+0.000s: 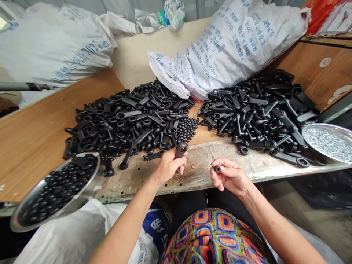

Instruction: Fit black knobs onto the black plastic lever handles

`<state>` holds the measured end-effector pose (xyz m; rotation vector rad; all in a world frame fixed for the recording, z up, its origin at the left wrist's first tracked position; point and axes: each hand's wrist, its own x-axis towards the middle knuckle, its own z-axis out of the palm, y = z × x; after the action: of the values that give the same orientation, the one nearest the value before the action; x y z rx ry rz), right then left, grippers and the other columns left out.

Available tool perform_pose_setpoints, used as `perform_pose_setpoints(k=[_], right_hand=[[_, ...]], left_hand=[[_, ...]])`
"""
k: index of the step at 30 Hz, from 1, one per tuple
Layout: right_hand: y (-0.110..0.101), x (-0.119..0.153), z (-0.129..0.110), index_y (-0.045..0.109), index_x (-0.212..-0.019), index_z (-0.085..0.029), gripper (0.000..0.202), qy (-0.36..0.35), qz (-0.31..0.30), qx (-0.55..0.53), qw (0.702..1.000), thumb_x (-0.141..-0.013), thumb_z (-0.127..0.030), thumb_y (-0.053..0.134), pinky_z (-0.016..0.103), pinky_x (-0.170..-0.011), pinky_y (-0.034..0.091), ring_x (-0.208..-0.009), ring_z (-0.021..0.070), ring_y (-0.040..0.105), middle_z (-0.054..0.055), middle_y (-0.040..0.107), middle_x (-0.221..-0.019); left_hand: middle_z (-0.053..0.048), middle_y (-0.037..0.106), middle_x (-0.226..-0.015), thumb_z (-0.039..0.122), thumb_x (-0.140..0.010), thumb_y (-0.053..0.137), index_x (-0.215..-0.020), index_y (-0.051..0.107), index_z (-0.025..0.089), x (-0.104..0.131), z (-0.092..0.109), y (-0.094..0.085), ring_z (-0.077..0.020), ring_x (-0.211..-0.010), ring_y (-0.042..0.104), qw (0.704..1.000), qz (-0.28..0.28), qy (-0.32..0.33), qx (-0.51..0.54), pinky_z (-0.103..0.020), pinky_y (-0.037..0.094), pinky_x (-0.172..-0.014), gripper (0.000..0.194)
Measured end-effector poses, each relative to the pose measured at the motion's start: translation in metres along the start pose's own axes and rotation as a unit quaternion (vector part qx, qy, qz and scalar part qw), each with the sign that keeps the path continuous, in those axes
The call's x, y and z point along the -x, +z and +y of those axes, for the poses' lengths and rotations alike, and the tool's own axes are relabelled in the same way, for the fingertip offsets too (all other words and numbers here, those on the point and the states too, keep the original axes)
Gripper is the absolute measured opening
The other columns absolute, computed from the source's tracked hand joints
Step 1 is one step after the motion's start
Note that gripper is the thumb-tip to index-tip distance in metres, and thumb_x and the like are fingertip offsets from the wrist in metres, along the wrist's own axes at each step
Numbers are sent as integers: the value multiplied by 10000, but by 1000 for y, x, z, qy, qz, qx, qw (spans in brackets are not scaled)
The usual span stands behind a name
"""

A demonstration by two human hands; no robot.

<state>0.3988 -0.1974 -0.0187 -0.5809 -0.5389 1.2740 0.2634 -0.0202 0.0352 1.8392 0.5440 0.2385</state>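
Observation:
My left hand (169, 165) is closed round a black crank handle (181, 148), its ringed end pointing up. To the right, the fingers of my right hand (228, 176) pinch a small black knob (217, 168) with a hole in its face. The two hands are apart, over the front edge of the worktable (148, 174). Just beyond my left hand lies a cluster of small black balls (187, 129). A large heap of black handles (110, 124) spreads behind and left of it, and a second heap (253, 113) lies to the right.
A metal bowl of black knobs (57, 190) stands at the front left. At the right edge is a round tray of small silver pins (327, 141). White printed sacks (220, 47) lean at the back, one spilling towards the heaps. A wooden board (324, 66) borders the right side.

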Motion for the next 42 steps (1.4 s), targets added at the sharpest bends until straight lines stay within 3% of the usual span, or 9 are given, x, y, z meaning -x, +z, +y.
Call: perform_pose_setpoints(k=[6,12,15,21,26,30,35,40,42], right_hand=[[8,9,-2,668,-923,-164,181,-43,70,98,992,-763,-249,655,194,-425,495,-571,133,628,47,664,-718],[24,5,9,659,-900,-175,153,-123,147,150,970,-762,-240,654,213,-429,485,-542,128,603,24,645,-680],[31,-2,20,656,-913,-180,142,-141,147,158,966,-781,-225,634,212,-451,475,-556,121,594,19,639,-685],[37,-4,34,657,-913,-186,139,-94,125,230,960,-787,-239,631,235,-538,475,-598,119,576,14,642,-697],[39,2,48,635,-837,-155,165,0,82,226,971,-775,-308,641,220,-514,459,-591,120,579,19,632,-672],[36,7,57,612,-855,-153,170,15,71,165,984,-790,-310,623,216,-455,447,-541,127,582,20,627,-644],[34,17,55,637,-869,-184,117,-20,110,176,978,-790,-270,628,218,-498,450,-582,126,574,16,634,-673],[27,29,52,656,-901,-224,112,-3,117,252,961,-793,-238,629,240,-575,451,-599,117,541,-1,612,-698],[24,32,53,661,-920,-231,152,4,123,297,947,-769,-234,654,265,-597,457,-641,141,552,13,625,-746]], left_hand=[[61,471,-508,241,-713,510,-873,563,143,4,3,46,-74,-410,404,995,-25,9,97,-201,332,-425,195],[27,513,-612,238,-796,486,-789,567,173,29,-11,71,-115,-598,481,991,116,60,-6,-233,393,-608,104],[23,520,-654,257,-798,511,-793,576,178,35,-16,73,-115,-631,476,983,170,68,14,-231,388,-638,102],[19,526,-589,402,-850,443,-903,632,151,35,-29,57,-116,-550,483,953,218,31,209,-242,401,-573,318],[-51,663,-873,347,-832,506,-1026,652,176,45,-36,45,-190,-841,587,959,271,75,35,-272,431,-772,298],[-34,655,-723,329,-799,564,-1046,655,191,62,-42,46,-191,-730,591,977,202,61,27,-273,453,-677,297],[-41,634,-796,282,-764,602,-1060,649,211,88,-38,51,-146,-661,558,982,56,68,169,-263,456,-632,307],[-82,582,-1052,183,-621,659,-1062,645,212,104,-41,52,-168,-790,564,951,-142,61,267,-287,454,-712,442],[-76,604,-981,191,-591,667,-1030,644,194,105,-48,54,-154,-746,565,915,-162,12,369,-284,447,-694,439]])
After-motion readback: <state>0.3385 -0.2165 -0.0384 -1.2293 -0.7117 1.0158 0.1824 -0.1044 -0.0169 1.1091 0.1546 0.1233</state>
